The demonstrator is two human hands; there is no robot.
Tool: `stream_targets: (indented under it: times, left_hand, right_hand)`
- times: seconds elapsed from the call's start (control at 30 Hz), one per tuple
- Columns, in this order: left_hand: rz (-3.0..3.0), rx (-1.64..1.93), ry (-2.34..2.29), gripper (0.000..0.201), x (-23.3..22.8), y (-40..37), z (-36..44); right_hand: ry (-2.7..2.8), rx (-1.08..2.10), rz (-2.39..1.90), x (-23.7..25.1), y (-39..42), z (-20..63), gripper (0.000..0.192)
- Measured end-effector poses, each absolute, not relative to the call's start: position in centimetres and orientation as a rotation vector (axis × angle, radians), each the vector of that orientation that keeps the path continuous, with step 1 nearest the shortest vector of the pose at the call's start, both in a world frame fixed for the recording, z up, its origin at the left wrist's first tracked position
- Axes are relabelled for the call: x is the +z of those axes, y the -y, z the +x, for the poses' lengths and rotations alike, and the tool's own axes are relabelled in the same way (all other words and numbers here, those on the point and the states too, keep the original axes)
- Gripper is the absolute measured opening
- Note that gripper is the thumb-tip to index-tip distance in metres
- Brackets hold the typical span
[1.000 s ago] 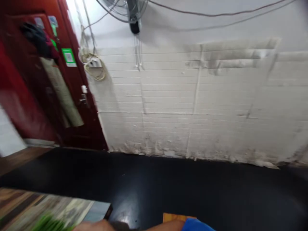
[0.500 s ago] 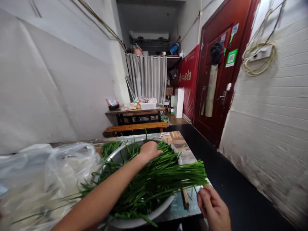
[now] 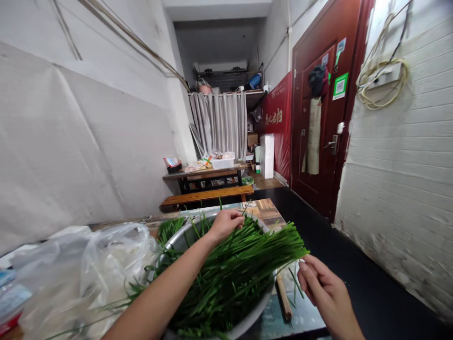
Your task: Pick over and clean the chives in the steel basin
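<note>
A big heap of long green chives fills a wide metal basin on the table in front of me. My left hand reaches across the basin and grips a bunch of chive stalks at the far side of the heap. My right hand hovers at the basin's right edge with its fingertips pinching a thin chive strand near the cut ends. A wooden stick lies on the table beside the basin, just under my right hand.
A crumpled clear plastic bag sits left of the basin. A red door and a white tiled wall stand to the right across a dark floor. Farther back are a bench and a cluttered table.
The view swung from the tiled wall round to the table. Since half a second ago my left hand has closed on chives and my right hand has risen toward the cut ends.
</note>
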State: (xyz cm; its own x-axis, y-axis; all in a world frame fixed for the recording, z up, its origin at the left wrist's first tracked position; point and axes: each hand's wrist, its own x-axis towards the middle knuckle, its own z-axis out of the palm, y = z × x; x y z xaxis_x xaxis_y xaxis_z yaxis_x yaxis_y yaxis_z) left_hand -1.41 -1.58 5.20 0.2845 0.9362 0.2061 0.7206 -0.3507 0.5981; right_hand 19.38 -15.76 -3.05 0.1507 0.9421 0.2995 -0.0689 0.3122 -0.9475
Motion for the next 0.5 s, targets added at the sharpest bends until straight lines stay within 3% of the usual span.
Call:
stream_targets:
  times: [0.17,0.5]
  left_hand:
    - [1.669,1.006,-1.053,0.038,7.3,7.8,-0.1]
    - [1.495,1.278,-1.062,0.022,7.3,11.7,1.3]
  right_hand:
    - [1.172,0.874,-0.941,-1.6,15.8,18.3,0.029]
    - [1.238,0.860,-0.971,-1.0,16.8,16.9,0.032]
